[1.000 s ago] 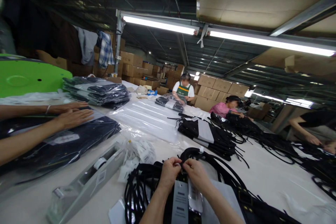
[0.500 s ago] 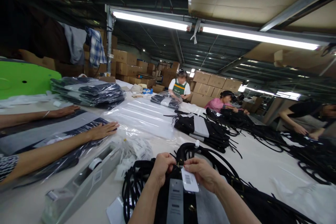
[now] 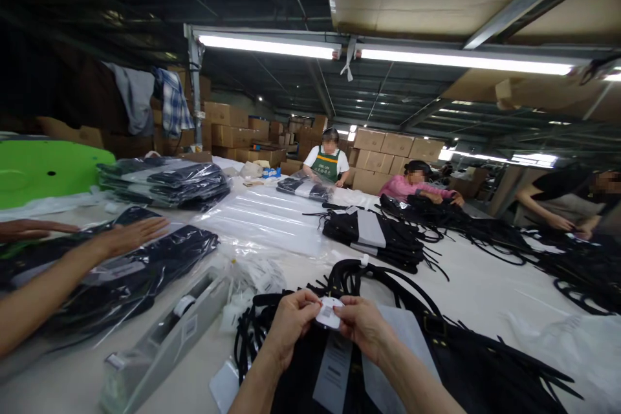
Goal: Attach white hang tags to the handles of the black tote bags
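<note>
A small white tag (image 3: 329,312) with a barcode is pinched between both hands, over a black garment (image 3: 301,362) with black straps. My left hand (image 3: 294,318) grips the tag's left edge between thumb and finger. My right hand (image 3: 365,323) pinches its right side. Below the tag, a grey printed strip (image 3: 332,375) lies on the black fabric, with a pale sheet (image 3: 400,343) to its right. Looped black straps (image 3: 356,272) curve behind the hands.
Left of the garment are a grey tray (image 3: 167,336) and a heap of white tags (image 3: 259,275). A co-worker's hand (image 3: 130,236) rests over bagged dark garments (image 3: 182,249). Folded black garments (image 3: 373,233) lie further back.
The tag has turned and now lies flatter between both hands, where it hung below my right hand before. The neighbouring co-worker's hands have moved left over the bagged garments.
</note>
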Action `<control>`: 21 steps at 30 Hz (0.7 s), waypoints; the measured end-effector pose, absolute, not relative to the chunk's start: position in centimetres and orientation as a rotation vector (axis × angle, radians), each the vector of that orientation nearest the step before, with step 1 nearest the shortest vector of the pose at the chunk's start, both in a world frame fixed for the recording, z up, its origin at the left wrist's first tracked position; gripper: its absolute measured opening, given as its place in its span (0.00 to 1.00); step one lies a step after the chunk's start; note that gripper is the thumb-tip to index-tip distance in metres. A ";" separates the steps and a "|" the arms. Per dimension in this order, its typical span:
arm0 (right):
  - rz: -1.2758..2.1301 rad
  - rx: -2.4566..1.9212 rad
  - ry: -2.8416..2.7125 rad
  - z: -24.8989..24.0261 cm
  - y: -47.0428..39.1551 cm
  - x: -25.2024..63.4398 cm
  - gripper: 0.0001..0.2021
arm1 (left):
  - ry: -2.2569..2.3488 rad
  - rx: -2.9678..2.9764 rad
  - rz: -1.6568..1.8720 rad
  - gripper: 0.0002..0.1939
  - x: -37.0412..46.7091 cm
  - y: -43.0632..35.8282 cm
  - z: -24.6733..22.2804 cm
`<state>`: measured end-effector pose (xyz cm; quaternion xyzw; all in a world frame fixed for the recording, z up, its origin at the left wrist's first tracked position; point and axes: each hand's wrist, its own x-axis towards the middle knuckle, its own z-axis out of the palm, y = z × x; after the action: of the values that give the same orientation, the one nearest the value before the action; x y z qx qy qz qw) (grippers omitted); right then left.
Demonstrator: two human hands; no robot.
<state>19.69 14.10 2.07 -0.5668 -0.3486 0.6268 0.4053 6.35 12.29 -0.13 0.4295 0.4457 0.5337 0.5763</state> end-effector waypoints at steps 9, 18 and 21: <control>1.312 -1.539 -0.886 0.8 14.1 18.2 0.14 | 1.059 1.015 1.187 0.16 6.4 9.5 -0.3; 1.250 -1.539 -0.963 1.2 13.4 17.7 0.23 | 1.035 0.827 1.084 0.37 8.1 8.4 -0.2; 1.330 -1.492 -1.010 1.6 12.7 17.9 0.23 | 1.041 0.723 1.125 0.37 8.0 8.8 -0.2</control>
<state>17.92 12.67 1.62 -0.5996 -0.4057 0.5346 0.4359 8.02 8.76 -0.20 0.3200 0.4602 0.4976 0.6619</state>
